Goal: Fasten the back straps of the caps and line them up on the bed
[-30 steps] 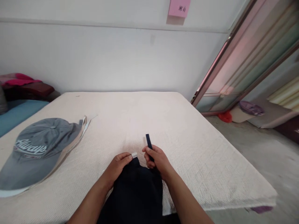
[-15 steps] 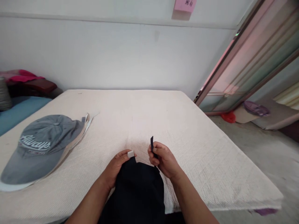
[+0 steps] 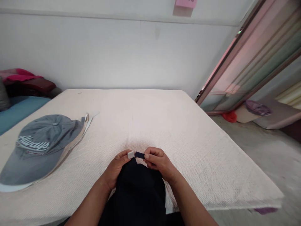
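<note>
A dark navy cap (image 3: pixel 141 191) sits low in front of me at the near edge of the covered table, its back opening facing away. My left hand (image 3: pixel 117 166) is closed on the left side of that opening, the thumb against a pale metal-looking buckle (image 3: pixel 131 154). Between thumb and fingers, my right hand (image 3: pixel 157 161) pinches the cap's dark strap (image 3: pixel 140 155). The strap's free end points left and lies right beside the buckle; whether it has entered the buckle I cannot tell.
On the left of the table (image 3: pixel 160 116) lies a grey cap (image 3: pixel 47 138) with white lettering, several layers under it. A white wall (image 3: pixel 94 53) with a pink note (image 3: pixel 185 3) stands behind. Sliding door panels (image 3: pixel 235 72) are at the right, with a red bag (image 3: pixel 229 116) on the floor.
My right hand has moved slightly left and turned the strap from upright to level, bringing its end to the buckle. The left hand has stayed nearly in place.
</note>
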`<state>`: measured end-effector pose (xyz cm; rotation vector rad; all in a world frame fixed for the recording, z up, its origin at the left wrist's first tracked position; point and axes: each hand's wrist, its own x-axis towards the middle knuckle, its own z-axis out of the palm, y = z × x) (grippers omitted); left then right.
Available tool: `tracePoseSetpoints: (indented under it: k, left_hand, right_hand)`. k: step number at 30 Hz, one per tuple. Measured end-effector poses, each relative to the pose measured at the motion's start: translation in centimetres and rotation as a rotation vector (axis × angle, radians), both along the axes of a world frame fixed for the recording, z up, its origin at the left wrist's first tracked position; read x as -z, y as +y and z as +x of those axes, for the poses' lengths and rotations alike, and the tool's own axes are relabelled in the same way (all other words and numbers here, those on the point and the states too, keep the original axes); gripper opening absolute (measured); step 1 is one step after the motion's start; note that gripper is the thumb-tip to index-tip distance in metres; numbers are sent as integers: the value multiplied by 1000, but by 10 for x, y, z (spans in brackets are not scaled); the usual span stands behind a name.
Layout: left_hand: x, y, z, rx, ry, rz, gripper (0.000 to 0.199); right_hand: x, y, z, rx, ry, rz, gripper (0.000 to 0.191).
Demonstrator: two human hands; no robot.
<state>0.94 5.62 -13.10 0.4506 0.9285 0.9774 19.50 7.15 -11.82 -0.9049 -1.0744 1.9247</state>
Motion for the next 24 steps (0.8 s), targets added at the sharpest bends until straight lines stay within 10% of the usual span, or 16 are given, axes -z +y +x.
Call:
tracePoseSetpoints:
  k: [24]
  left_hand:
    - [4, -2, 5, 79, -29, -20, 16]
  right_hand:
    - [1, 0, 3, -112, 29, -7, 25]
